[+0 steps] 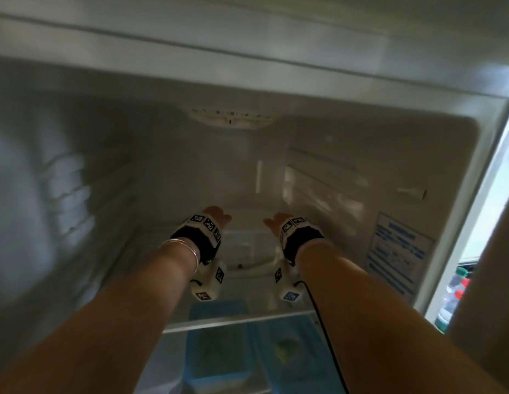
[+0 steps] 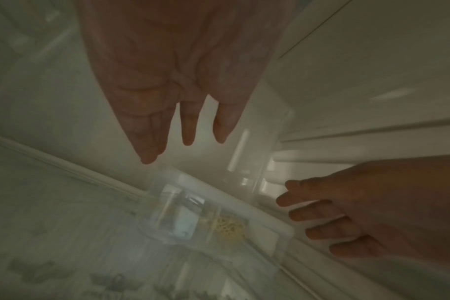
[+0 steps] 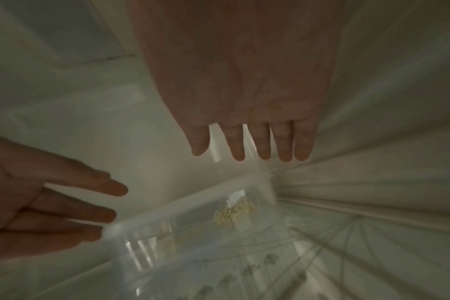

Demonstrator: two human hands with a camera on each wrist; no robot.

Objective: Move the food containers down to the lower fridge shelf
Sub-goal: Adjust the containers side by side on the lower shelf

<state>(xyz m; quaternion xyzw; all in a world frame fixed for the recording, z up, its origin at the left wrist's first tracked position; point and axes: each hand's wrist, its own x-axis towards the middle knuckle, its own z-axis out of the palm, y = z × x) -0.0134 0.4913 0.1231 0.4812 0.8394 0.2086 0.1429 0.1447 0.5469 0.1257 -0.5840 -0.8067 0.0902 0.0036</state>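
Note:
A clear lidded container (image 2: 208, 215) holding pale noodles sits at the back of the upper glass shelf (image 1: 236, 321); it shows faintly between my wrists (image 1: 249, 248) and again lower down (image 3: 206, 223). My left hand (image 1: 218, 218) hovers at its left with fingers straight (image 2: 188, 140). My right hand (image 1: 276, 223) hovers at its right, fingers spread (image 3: 252, 150). Neither hand touches it. Two blue-lidded containers (image 1: 216, 345) (image 1: 290, 351) lie on the shelf below, seen through the glass.
The white fridge walls close in on both sides, with a blue printed label (image 1: 398, 257) on the right wall. The open door at the far right holds bottles (image 1: 455, 291). A ribbed left wall (image 1: 68, 194) carries shelf rails.

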